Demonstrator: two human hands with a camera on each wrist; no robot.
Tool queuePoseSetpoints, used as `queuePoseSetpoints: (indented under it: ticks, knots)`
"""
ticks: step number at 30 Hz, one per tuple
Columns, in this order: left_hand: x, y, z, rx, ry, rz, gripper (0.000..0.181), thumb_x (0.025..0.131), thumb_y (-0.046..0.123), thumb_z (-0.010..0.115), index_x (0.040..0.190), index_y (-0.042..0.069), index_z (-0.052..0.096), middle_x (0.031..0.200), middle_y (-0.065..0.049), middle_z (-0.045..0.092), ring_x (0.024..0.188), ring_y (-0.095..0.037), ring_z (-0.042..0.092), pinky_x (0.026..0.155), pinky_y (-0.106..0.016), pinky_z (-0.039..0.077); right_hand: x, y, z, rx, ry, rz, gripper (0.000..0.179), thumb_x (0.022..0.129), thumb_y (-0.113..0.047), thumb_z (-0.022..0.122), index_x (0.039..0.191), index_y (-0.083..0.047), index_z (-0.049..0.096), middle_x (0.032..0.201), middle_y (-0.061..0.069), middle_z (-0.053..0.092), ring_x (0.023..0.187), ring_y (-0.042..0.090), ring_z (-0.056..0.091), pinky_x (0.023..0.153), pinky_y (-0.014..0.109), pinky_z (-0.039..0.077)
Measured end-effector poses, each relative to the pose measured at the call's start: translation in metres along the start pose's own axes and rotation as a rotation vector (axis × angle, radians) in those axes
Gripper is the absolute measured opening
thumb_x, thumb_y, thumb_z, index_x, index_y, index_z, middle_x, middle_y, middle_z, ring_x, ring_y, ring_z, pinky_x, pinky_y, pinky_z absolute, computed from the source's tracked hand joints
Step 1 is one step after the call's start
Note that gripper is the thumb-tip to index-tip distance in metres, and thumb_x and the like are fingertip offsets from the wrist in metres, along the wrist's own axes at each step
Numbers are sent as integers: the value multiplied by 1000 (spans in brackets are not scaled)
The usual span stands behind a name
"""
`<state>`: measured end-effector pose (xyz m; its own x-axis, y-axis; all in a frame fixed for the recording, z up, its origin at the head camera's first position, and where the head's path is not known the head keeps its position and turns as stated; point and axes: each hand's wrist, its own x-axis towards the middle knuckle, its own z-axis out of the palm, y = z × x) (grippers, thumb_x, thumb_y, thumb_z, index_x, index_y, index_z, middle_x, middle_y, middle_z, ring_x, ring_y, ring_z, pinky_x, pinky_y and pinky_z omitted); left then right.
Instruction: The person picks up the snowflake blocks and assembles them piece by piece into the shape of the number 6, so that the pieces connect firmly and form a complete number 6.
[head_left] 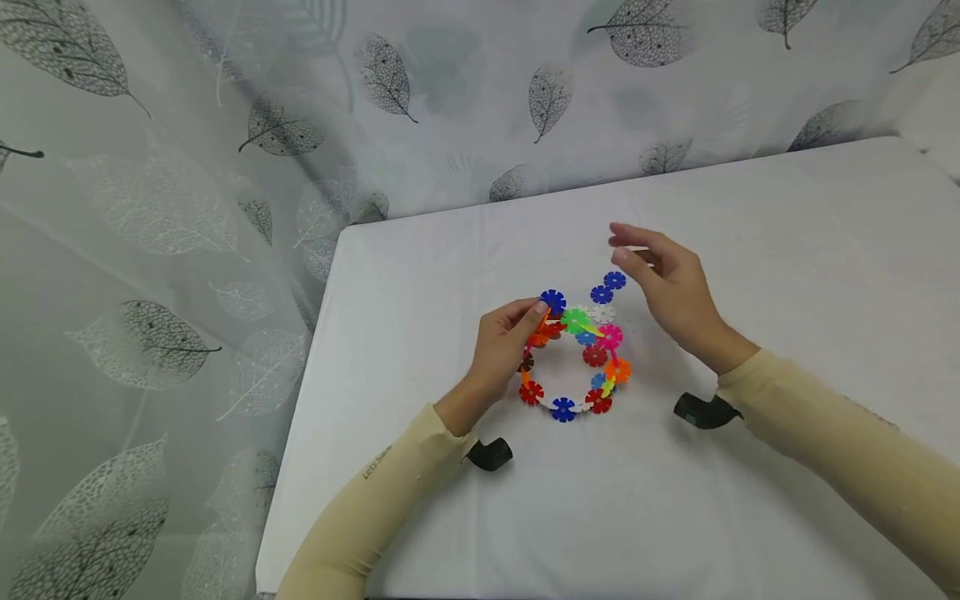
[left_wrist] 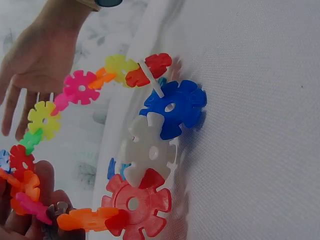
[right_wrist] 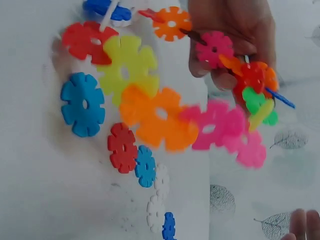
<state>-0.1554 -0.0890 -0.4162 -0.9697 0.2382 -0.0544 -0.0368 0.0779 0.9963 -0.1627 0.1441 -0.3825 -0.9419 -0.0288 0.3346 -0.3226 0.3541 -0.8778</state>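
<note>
A closed ring of notched, flower-shaped plastic discs [head_left: 563,409], slotted together in many colours, stands off the white cloth partly tilted. My left hand [head_left: 495,346] pinches it at its upper left, by a dark blue disc [head_left: 553,302] and some orange and red ones. In the right wrist view, the left hand [right_wrist: 232,22] is behind the linked discs, thumb and fingers gripping them. My right hand [head_left: 675,287] hovers in the air to the upper right of the ring, fingers loosely extended and holding nothing. The left wrist view shows that right hand [left_wrist: 45,57] apart from the discs.
Loose discs lie on the table: blue ones [head_left: 614,280] behind the ring, white ones [right_wrist: 155,212], a red one [right_wrist: 122,148] and light blue ones [right_wrist: 83,104]. Dark wrist-camera mounts [head_left: 705,411] hang under both sleeves. A leaf-patterned curtain [head_left: 450,100] borders the table's back and left.
</note>
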Motion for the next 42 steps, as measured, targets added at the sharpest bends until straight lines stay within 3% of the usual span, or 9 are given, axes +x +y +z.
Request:
queuePoseSetpoints:
  ticks: [7, 13, 16, 19, 23, 26, 31, 37, 42]
  knots:
    - [3, -3, -7, -68, 18, -110, 30, 106, 28, 56, 123, 8, 70, 109, -5, 72, 95, -19, 67, 84, -27, 53, 9, 10, -10, 94, 158, 103, 49, 108, -30, 48, 155, -18, 42, 142, 12, 53, 115, 15, 60, 87, 24, 47]
    - [7, -7, -14, -189, -4, -240, 30, 107, 24, 51, 124, 5, 66, 107, -9, 72, 89, -20, 70, 79, -25, 54, 15, 27, -16, 121, 183, 235, 51, 107, -34, 50, 154, -16, 43, 141, 11, 52, 110, 9, 60, 83, 22, 47]
    - [7, -8, -17, -217, -23, -272, 30, 108, 24, 49, 124, 4, 64, 107, -13, 73, 86, -21, 73, 79, -27, 56, 16, 37, -20, 93, 124, 326, 53, 105, -39, 54, 150, -12, 49, 137, 10, 55, 107, 11, 59, 86, 26, 46]
    - [8, -9, -18, -211, -21, -285, 29, 108, 25, 49, 123, 5, 64, 107, -15, 73, 84, -21, 74, 80, -26, 56, 16, 47, -22, -18, -9, 403, 53, 102, -43, 59, 144, -10, 57, 133, 9, 59, 108, 17, 56, 87, 32, 45]
    - [8, -10, -17, -190, -9, -292, 28, 107, 26, 52, 120, 6, 67, 102, -17, 74, 81, -20, 73, 81, -25, 54, 15, 59, -21, -224, -238, 413, 45, 99, -37, 66, 133, -8, 66, 127, 14, 64, 108, 27, 55, 82, 35, 47]
    - [9, -12, -16, -175, -10, -292, 28, 106, 26, 54, 118, 7, 69, 89, -13, 74, 79, -18, 70, 81, -26, 52, 14, 64, -16, -320, -344, 389, 40, 96, -34, 70, 125, -6, 70, 118, 16, 68, 104, 33, 57, 75, 33, 50]
    - [8, -13, -15, -164, 3, -291, 30, 105, 26, 55, 119, 5, 70, 82, -3, 72, 80, -15, 65, 88, -29, 46, 12, 62, -10, -372, -390, 368, 37, 93, -32, 75, 119, -6, 74, 111, 13, 71, 97, 30, 59, 71, 33, 50]
    - [8, -13, -12, -146, 19, -282, 30, 105, 28, 56, 118, 6, 71, 96, -9, 73, 81, -15, 67, 91, -30, 49, 10, 63, -3, -446, -416, 346, 40, 86, -36, 82, 114, -8, 75, 105, 9, 70, 97, 28, 58, 79, 39, 48]
    - [6, -11, -9, -148, -5, -232, 28, 105, 29, 58, 116, 6, 71, 102, -8, 74, 82, -21, 73, 89, -31, 54, 11, 61, -2, -461, -442, 328, 35, 84, -27, 85, 111, -7, 74, 100, 9, 67, 93, 29, 57, 76, 38, 48]
